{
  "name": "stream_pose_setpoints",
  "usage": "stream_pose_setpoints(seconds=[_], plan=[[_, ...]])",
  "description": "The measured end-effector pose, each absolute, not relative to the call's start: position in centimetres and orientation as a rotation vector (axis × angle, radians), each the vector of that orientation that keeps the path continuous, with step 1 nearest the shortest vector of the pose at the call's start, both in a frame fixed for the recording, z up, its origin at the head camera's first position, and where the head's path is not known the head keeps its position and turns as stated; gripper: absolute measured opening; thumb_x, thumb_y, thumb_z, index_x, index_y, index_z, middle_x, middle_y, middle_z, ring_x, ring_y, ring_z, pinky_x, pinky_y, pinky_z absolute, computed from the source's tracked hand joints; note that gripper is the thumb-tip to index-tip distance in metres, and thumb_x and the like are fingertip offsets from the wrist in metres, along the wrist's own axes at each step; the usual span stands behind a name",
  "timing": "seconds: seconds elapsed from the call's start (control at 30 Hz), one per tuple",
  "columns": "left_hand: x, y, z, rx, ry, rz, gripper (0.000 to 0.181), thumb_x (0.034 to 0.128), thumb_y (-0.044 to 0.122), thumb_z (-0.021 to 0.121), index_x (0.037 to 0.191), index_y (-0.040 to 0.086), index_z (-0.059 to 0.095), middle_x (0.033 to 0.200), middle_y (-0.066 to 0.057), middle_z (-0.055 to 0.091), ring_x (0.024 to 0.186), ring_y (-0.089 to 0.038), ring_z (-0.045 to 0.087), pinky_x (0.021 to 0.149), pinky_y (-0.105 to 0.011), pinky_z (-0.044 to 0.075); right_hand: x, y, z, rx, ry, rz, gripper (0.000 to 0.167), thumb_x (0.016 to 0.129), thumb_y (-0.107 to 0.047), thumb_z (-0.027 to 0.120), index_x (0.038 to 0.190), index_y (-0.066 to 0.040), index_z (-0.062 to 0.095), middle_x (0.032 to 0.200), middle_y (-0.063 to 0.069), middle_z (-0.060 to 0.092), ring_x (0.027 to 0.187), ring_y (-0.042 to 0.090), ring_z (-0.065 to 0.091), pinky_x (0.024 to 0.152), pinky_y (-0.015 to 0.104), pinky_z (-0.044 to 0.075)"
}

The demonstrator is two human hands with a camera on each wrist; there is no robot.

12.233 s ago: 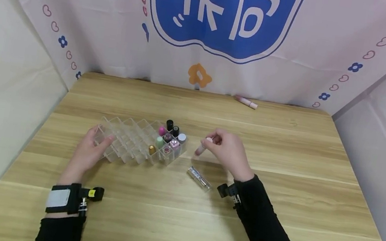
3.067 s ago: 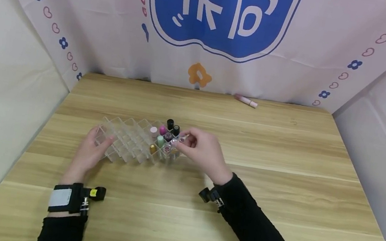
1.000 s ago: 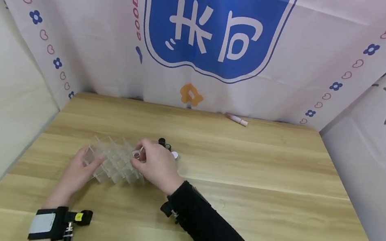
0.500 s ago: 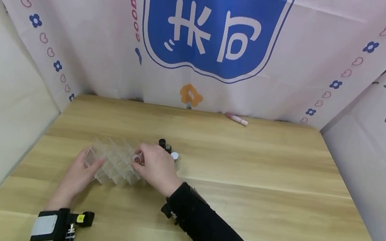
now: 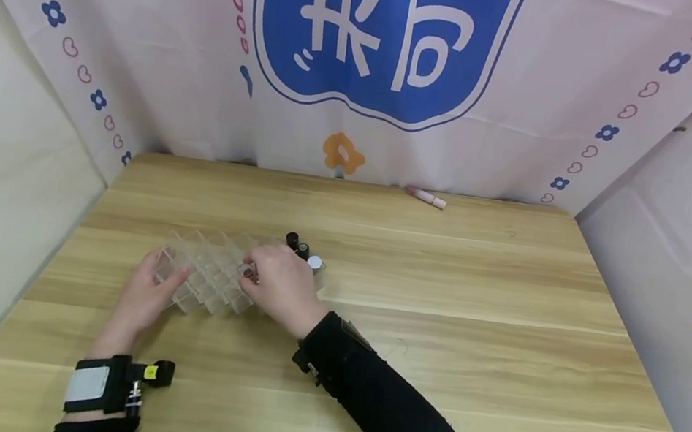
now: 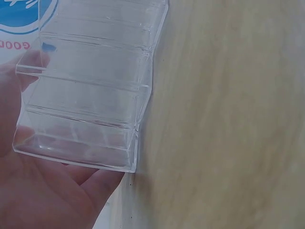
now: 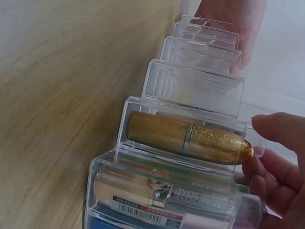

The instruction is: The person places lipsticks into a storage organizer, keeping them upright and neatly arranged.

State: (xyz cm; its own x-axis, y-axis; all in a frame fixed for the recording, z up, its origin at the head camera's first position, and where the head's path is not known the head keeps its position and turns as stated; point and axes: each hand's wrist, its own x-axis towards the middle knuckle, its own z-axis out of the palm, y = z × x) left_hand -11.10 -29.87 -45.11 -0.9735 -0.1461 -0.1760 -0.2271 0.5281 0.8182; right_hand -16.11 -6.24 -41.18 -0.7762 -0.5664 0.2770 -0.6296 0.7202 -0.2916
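Observation:
A clear acrylic lipstick organizer (image 5: 204, 279) with slanted slots stands on the table. My left hand (image 5: 144, 291) grips its left end, fingers and thumb on either side. At a slot near the middle, my right hand (image 5: 285, 289) pinches a clear-ended lipstick (image 5: 248, 273) between thumb and fingers; its lower part is hidden. In the right wrist view the fingers surround its clear end (image 7: 258, 138), behind a gold lipstick (image 7: 190, 138) in a front slot. My right hand and sleeve cover most of the filled slots in the head view.
Black caps (image 5: 292, 240) and a white cap (image 5: 315, 263) show at the organizer's right end. A pink lipstick (image 5: 426, 197) lies at the table's back edge. Behind hangs a printed cloth (image 5: 173, 74).
The pink lipstick held earlier went into a slot, and the clear tube left the table. My right hand moved left from the right end to mid-organizer; it barely moves in the last second.

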Motion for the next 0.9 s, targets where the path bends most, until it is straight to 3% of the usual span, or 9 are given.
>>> stream_pose_setpoints(seconds=[0.47,0.63,0.7,0.9], plan=[[-11.5,-29.7,-44.9,-0.326,2.684,1.414,0.085,0.1008,0.051,0.045,0.157,0.004,0.003,0.162,-0.028,0.009,0.146,-0.053,0.013,0.114,-0.072,0.018,-16.1,-5.9,-41.4,0.990,-2.670,0.448,0.018,0.090,-0.030,0.070,0.104,-0.021,0.077,0.095,-0.009,0.073,0.094,0.007,0.067,0.081,0.020,0.057],[-11.5,-29.9,-44.9,-0.334,2.693,1.387,0.084,0.1009,0.051,0.044,0.157,0.004,0.004,0.162,-0.029,0.009,0.146,-0.053,0.014,0.114,-0.071,0.019,-16.1,-5.9,-41.4,1.007,-2.666,0.469,0.018,0.090,-0.028,0.070,0.105,-0.021,0.077,0.098,-0.009,0.074,0.096,0.007,0.067,0.092,0.022,0.055],[-11.5,-29.9,-45.0,-0.338,2.695,1.379,0.084,0.1011,0.050,0.045,0.157,0.003,0.003,0.162,-0.029,0.009,0.146,-0.053,0.014,0.114,-0.071,0.019,-16.1,-5.8,-41.3,1.008,-2.679,0.494,0.018,0.090,-0.028,0.069,0.105,-0.021,0.077,0.099,-0.010,0.074,0.095,0.006,0.067,0.091,0.022,0.055],[-11.2,-29.9,-45.1,-0.354,2.687,1.380,0.085,0.1009,0.050,0.045,0.157,0.004,0.002,0.162,-0.029,0.010,0.146,-0.053,0.015,0.115,-0.070,0.019,-16.0,-4.8,-40.8,0.972,-2.731,0.734,0.016,0.091,-0.028,0.069,0.105,-0.023,0.076,0.092,-0.011,0.070,0.081,0.002,0.062,0.064,0.010,0.047]])
